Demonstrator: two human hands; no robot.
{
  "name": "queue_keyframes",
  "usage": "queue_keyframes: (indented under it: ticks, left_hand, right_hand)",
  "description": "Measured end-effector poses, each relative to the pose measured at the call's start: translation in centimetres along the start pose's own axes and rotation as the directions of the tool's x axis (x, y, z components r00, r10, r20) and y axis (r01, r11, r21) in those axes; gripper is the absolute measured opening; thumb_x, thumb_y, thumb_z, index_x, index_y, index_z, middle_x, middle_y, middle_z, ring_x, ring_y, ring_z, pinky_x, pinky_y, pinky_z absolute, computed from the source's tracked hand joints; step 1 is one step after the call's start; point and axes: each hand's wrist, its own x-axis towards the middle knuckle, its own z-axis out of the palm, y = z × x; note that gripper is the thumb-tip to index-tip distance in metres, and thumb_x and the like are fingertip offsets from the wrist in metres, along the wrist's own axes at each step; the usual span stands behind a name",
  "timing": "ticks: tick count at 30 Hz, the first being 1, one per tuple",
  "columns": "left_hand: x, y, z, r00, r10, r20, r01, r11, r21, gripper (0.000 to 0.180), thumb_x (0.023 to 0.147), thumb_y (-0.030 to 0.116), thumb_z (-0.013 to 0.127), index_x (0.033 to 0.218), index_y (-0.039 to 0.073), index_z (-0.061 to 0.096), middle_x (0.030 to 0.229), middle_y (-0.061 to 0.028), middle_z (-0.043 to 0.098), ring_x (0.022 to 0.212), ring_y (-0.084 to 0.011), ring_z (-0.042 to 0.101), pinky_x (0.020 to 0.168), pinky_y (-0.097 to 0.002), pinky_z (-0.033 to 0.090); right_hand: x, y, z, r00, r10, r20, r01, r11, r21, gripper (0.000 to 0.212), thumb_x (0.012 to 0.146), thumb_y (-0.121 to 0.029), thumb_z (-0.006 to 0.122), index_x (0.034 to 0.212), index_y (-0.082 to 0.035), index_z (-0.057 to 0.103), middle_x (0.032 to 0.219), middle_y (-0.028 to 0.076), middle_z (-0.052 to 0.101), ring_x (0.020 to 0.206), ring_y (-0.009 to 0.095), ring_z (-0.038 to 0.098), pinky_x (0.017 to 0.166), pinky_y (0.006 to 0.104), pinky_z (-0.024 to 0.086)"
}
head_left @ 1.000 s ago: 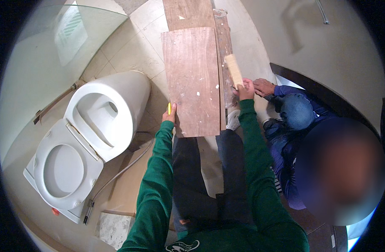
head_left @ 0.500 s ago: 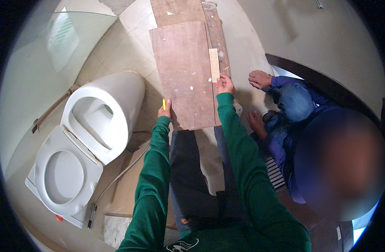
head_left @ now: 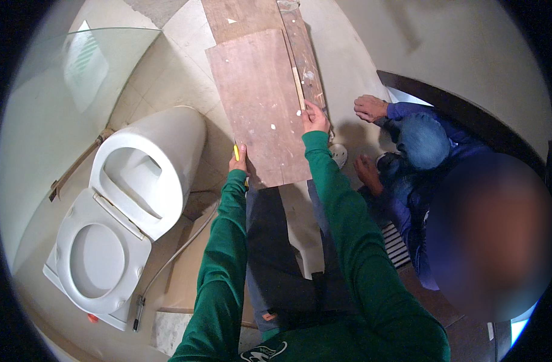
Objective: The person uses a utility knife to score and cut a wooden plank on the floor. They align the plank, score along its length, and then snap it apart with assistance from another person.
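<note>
A reddish-brown plywood board (head_left: 258,102) lies lengthwise before me, small white flecks on its face. At its near left edge is my left hand (head_left: 238,160), closed round a slim yellow tool (head_left: 236,152); most of that tool is hidden by the fingers, so its kind does not show. My right hand (head_left: 315,117) pinches the near end of a thin, pale wooden strip (head_left: 298,87) at the board's right edge. The strip now shows only a narrow side.
Under the board, planks (head_left: 309,66) stretch away from me. A white toilet (head_left: 185,142) with its seat (head_left: 77,241) folded back stands left, near a glass panel (head_left: 53,108) and a hose (head_left: 179,247). A co-worker's hand (head_left: 370,108) and knee (head_left: 425,142) are close on my right.
The pale strip has turned from its broad face to a narrow side, against the board's right edge. My right hand has shifted slightly left and nearer; my left hand stays at the board's edge.
</note>
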Motion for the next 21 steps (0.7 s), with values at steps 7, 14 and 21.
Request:
queue_keyframes:
  ticks: [7,14,21]
  left_hand:
    - [-0.2,0.2,-0.1,1.0,-0.005,0.011,0.005,0.999,-0.038,0.085,0.071,0.071,0.056,0.116,-0.001,0.054,0.092,-0.0175,0.058,0.065,-0.0276,0.059,0.048,-0.0386,0.051]
    - [-0.5,0.1,0.1,0.999,-0.027,0.021,0.027,1.0,-0.002,0.085,0.072,0.071,0.056,0.116,-0.001,0.053,0.088,-0.0174,0.057,0.056,-0.0252,0.056,0.044,-0.0349,0.048]
    - [-0.4,-0.3,0.8,1.0,0.019,0.01,-0.018,0.997,-0.081,0.088,0.071,0.072,0.055,0.119,-0.001,0.051,0.087,-0.0177,0.057,0.053,-0.0243,0.055,0.043,-0.034,0.047]
  right_hand:
    - [-0.1,-0.1,-0.3,0.996,-0.086,-0.038,0.086,0.996,0.004,0.028,0.078,-0.002,0.062,0.106,-0.007,0.064,0.083,0.01,0.059,0.071,0.019,0.059,0.062,0.0317,0.05]
    - [1.6,-2.5,-0.8,0.998,-0.071,0.002,0.07,0.988,-0.137,0.03,0.078,0.001,0.059,0.107,-0.007,0.063,0.088,0.012,0.056,0.079,0.024,0.059,0.07,0.0328,0.051]
    - [6.3,-3.7,0.6,0.976,-0.203,0.077,0.206,0.978,-0.03,0.039,0.077,0.001,0.061,0.113,-0.014,0.062,0.088,0.01,0.056,0.077,0.021,0.058,0.072,0.0305,0.051]
